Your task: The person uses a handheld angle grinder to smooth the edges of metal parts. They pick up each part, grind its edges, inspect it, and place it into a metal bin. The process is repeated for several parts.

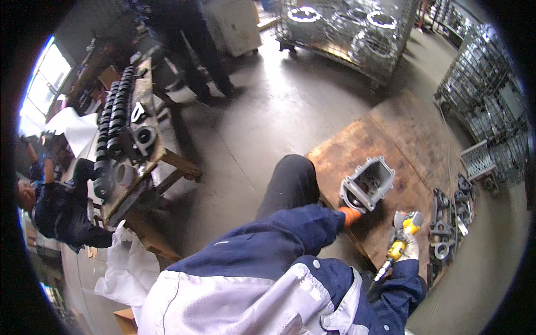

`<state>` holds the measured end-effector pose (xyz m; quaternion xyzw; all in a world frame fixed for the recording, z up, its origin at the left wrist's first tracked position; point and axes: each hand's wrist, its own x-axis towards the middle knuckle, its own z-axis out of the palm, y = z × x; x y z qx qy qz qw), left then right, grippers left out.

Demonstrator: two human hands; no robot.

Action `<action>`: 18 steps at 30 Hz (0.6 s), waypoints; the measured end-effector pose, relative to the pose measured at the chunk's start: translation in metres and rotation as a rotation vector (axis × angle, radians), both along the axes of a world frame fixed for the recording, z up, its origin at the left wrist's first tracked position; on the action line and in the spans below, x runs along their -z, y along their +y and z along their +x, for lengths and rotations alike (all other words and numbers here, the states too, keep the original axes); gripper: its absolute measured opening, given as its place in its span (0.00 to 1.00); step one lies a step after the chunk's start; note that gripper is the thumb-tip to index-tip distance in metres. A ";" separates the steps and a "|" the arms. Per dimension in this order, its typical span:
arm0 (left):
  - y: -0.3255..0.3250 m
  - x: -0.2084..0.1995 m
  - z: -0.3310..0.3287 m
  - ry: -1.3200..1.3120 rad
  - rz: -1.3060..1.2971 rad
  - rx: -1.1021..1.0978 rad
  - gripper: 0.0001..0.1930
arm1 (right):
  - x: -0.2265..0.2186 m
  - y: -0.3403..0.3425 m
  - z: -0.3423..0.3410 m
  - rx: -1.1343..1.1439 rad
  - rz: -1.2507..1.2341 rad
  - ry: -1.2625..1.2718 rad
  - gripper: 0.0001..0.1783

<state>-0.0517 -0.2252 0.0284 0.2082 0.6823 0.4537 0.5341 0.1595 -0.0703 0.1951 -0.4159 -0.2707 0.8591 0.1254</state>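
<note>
A grey metal housing (381, 188) is lying on the wooden board (352, 146), its long axis slanting from lower left to upper right. The left hand (350, 216), in an orange glove, is the nearer one, meeting the housing's near end; its fingers are mostly hiding, so I can't tell how tightly they're closing. The right hand (410, 245), in a pale glove, is wrapping firmly around a yellow power tool (397, 249), whose head is pointing away from the wearer. From that grip, the housing is sitting ahead and leftward, apart from the tool. Farther right, metal brackets (441, 228) are lying grouped together.
</note>
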 end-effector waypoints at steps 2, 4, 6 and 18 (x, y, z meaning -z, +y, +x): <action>-0.008 -0.049 0.032 -0.419 -0.034 -0.026 0.19 | -0.001 0.004 -0.015 -0.031 0.046 0.039 0.16; -0.017 -0.106 0.060 -0.552 -0.071 -0.042 0.19 | -0.008 0.002 -0.026 -0.079 0.038 0.083 0.16; -0.038 -0.156 0.069 -0.558 0.051 0.050 0.18 | -0.017 -0.005 -0.031 -0.188 0.093 0.150 0.15; -0.061 -0.125 0.113 -0.838 0.265 0.293 0.19 | 0.011 -0.053 0.013 -0.159 0.093 -0.034 0.16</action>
